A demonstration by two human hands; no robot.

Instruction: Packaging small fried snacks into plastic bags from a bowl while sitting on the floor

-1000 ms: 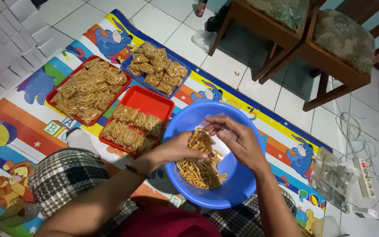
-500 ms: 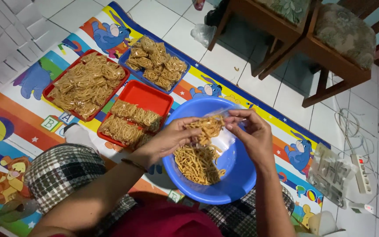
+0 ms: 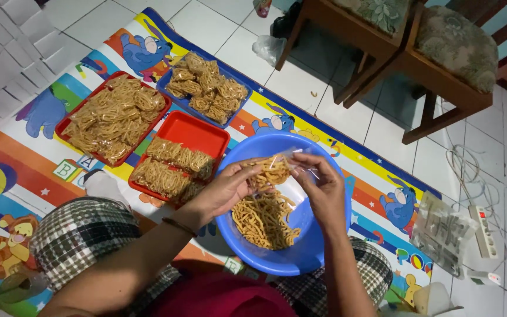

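Your left hand point(image 3: 227, 188) pinches a clump of fried noodle sticks point(image 3: 270, 171) into the clear bag point(image 3: 291, 170) your right hand point(image 3: 324, 188) holds open, above the blue basin point(image 3: 324, 246) so strays fall back in.

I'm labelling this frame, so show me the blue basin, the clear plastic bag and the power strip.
blue basin point(image 3: 318, 258), head view, bare inner wall.
clear plastic bag point(image 3: 286, 171), head view, upper part between the hands.
power strip point(image 3: 483, 230), head view, middle of its body.

The person wears a checked cloth point(image 3: 83, 235) in black, white and green over the legs. A dark red top point(image 3: 224, 296) shows below. A thin dark bracelet point(image 3: 178, 225) circles the left wrist.
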